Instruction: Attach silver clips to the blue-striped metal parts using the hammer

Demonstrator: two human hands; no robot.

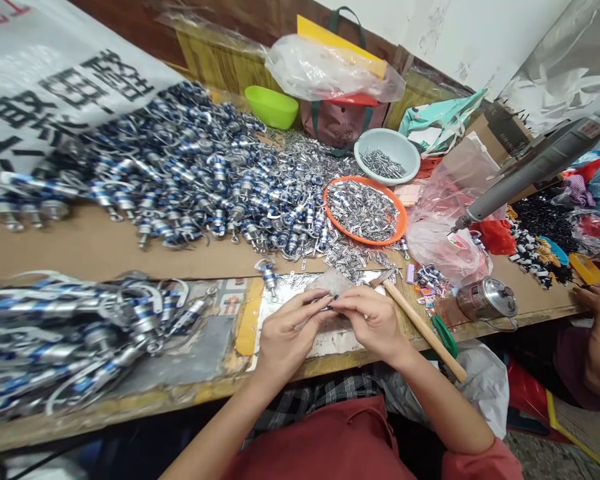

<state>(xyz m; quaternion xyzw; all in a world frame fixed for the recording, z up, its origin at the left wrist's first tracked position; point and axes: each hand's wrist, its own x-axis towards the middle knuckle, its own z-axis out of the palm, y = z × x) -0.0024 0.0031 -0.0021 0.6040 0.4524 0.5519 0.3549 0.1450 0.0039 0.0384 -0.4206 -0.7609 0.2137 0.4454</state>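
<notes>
My left hand (294,325) and my right hand (373,321) meet over the front of the bench. Fingertips of both pinch a small metal piece (327,305), mostly covered by the fingers, so its exact shape is unclear. Under them lies a white work surface (330,345) with a scrap of clear plastic. One blue-and-silver metal fitting with a curved lever (269,275) stands just left of my hands. A wooden-handled hammer (420,323) rests to the right, beside green-handled scissors (445,335).
Blue-and-silver fittings pile up behind (195,167) and at left (80,340). An orange tray (404,223) holds small metal plates; a pale bowl (363,143) holds pins. A grey power screwdriver (530,170) hangs at right, above a metal mug (485,298). Another person's hand (594,299) shows far right.
</notes>
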